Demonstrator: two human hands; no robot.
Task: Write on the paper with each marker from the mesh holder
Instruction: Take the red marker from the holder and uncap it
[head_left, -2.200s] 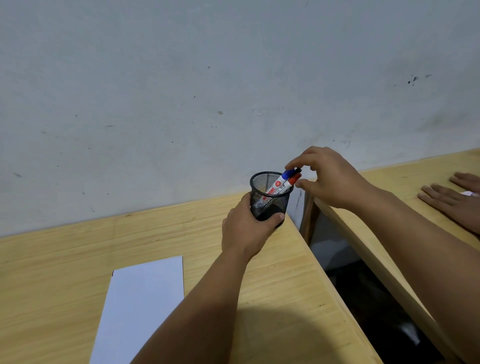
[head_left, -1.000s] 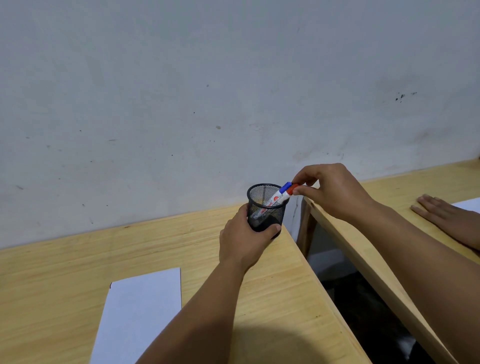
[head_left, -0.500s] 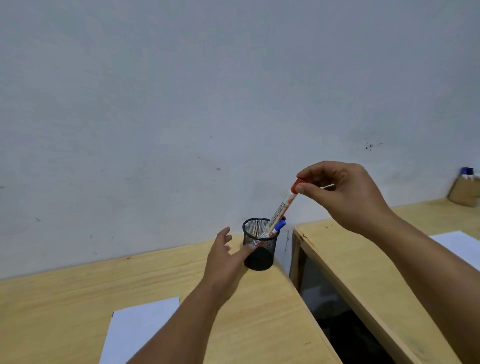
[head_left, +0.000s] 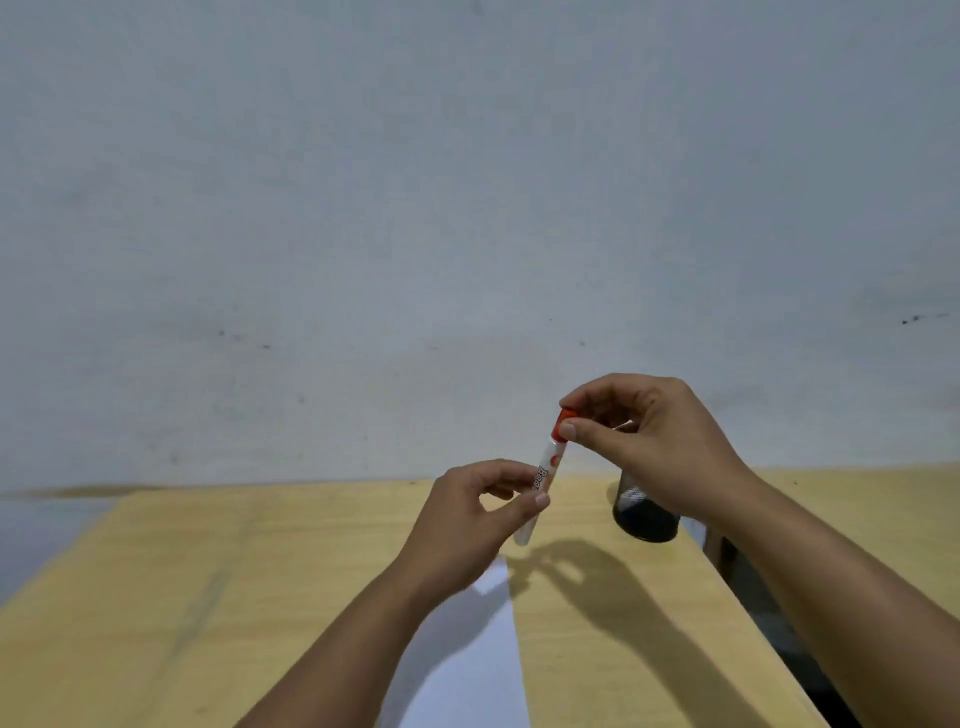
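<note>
The red-capped marker (head_left: 543, 477) is up in the air, out of the mesh holder (head_left: 644, 519) and off to its left, well above the table. It stands nearly upright, slightly tilted, red cap on top and still fitted, white barrel with printed lettering below, blunt white end pointing down. The holder, a dark mesh cup, stands upright, its upper part hidden. The paper (head_left: 467, 660), a plain white sheet, lies flat on the near side of the holder and to its left, directly below the marker's lower end.
</note>
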